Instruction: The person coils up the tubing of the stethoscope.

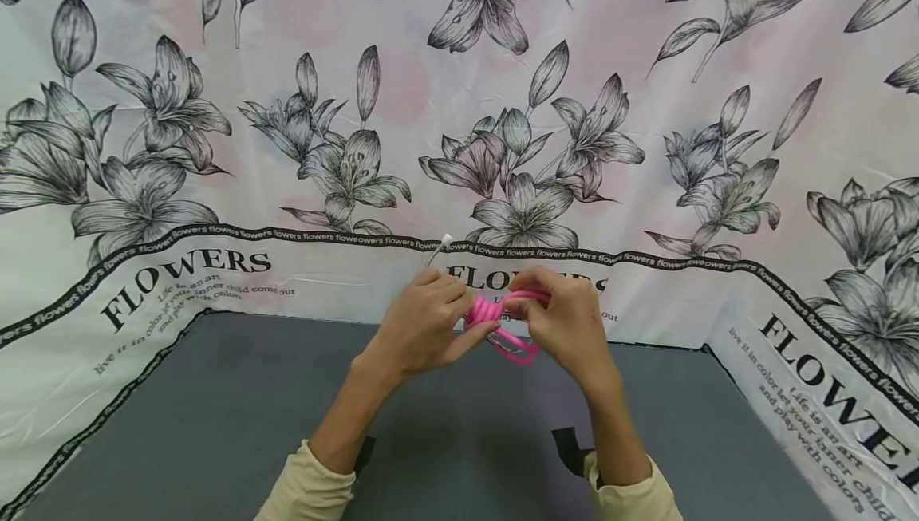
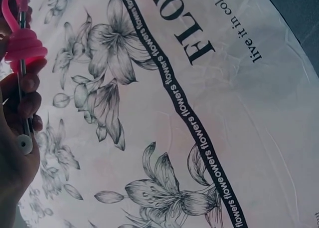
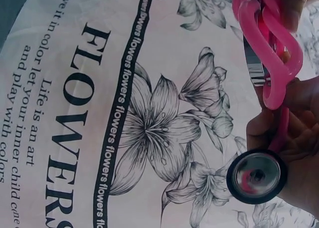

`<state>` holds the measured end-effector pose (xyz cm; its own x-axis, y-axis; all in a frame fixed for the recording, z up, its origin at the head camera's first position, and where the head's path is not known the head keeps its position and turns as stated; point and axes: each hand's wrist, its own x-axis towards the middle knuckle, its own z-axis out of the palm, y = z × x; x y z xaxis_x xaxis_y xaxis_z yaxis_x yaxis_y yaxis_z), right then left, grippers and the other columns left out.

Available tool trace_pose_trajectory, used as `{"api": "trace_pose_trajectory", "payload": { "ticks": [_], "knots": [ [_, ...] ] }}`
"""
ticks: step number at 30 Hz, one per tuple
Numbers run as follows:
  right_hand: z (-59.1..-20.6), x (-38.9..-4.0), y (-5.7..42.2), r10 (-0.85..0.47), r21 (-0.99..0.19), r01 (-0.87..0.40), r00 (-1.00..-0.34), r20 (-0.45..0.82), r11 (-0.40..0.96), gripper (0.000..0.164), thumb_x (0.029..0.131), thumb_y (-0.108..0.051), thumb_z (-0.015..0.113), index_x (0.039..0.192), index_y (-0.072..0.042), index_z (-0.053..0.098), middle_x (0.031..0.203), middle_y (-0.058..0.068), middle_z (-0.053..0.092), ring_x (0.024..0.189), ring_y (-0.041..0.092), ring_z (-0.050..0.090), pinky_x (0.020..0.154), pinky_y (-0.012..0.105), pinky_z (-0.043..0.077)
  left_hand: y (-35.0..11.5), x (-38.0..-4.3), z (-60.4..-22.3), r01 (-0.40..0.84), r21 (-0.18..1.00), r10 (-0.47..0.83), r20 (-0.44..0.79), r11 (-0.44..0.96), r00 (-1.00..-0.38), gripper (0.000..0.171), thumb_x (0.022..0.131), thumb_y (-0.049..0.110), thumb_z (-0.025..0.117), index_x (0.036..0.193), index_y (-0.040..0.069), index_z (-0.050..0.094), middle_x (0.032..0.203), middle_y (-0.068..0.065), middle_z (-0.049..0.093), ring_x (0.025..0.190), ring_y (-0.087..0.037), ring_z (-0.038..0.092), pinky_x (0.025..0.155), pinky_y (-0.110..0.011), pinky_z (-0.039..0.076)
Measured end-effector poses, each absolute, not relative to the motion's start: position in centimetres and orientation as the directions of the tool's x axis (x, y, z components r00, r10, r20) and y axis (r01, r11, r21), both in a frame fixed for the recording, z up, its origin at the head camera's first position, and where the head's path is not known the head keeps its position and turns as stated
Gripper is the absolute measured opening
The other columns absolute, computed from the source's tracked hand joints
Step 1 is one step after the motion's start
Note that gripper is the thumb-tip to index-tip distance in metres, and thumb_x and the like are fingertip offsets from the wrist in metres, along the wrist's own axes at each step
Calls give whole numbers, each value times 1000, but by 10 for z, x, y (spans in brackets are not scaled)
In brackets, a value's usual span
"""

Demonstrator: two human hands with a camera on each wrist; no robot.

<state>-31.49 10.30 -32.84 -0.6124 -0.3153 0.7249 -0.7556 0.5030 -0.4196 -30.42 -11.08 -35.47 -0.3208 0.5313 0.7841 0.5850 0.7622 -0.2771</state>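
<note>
A pink stethoscope (image 1: pixel 485 311) is held up between both hands, its tubing wound in several turns around the metal part. My left hand (image 1: pixel 420 325) grips the metal ear tube and the coil, and a white ear tip (image 1: pixel 447 239) sticks out above that hand. In the left wrist view, the coiled tubing (image 2: pixel 25 47) sits just past the left fingers. My right hand (image 1: pixel 570 325) pinches a loop of the tubing near the coil. Beside the right palm, the round chest piece (image 3: pixel 256 176) with its dark rim shows in the right wrist view. Fingers hide part of the tubing.
A grey table top (image 1: pixel 215 425) lies below the hands. White cloth (image 1: pixel 402 90) printed with flowers and lettering rises behind it and along both sides. Dark pieces (image 1: pixel 569 451) show by the sleeve cuffs.
</note>
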Motion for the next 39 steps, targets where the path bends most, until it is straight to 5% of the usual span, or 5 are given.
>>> {"api": "trace_pose_trajectory", "payload": {
  "ticks": [13,27,31,34,39],
  "knots": [
    [-333,-334,118,-310,-473,-797,-589,747,376,18,78,-1,88,92,0,78,84,11,79,72,1,65,69,15,53,-117,-302,-350,741,-101,479,819,664,-317,21,87,34,82,78,16,76,72,6,70,66,-10,56,75,-29,45],
    [-345,-343,106,-409,-496,-785,-618,672,371,15,91,3,75,106,2,78,95,16,81,85,15,75,77,17,56,-120,-302,-350,792,215,261,867,572,-424,18,88,21,80,75,11,73,62,0,53,62,-15,47,77,-33,37],
    [-344,-339,98,-452,-532,-750,-662,598,393,18,93,0,74,109,3,79,91,16,81,76,16,73,63,19,51,-119,-304,-351,761,289,164,874,581,-458,29,89,19,78,65,11,63,59,-2,52,60,-15,45,99,-48,47],
    [-342,-334,92,-494,-591,-728,-677,545,347,22,94,1,72,115,4,77,85,16,81,71,14,75,62,22,54,-119,-304,-351,740,312,105,883,596,-458,32,90,19,77,64,11,62,57,-3,51,58,-13,43,97,-49,46],
    [-340,-328,86,-534,-623,-727,-663,525,290,20,100,1,64,116,6,75,81,14,79,69,20,78,67,27,60,-119,-304,-351,696,315,41,895,645,-444,30,91,21,77,66,9,64,57,-5,52,58,-15,44,72,-34,34]
  ]
}}
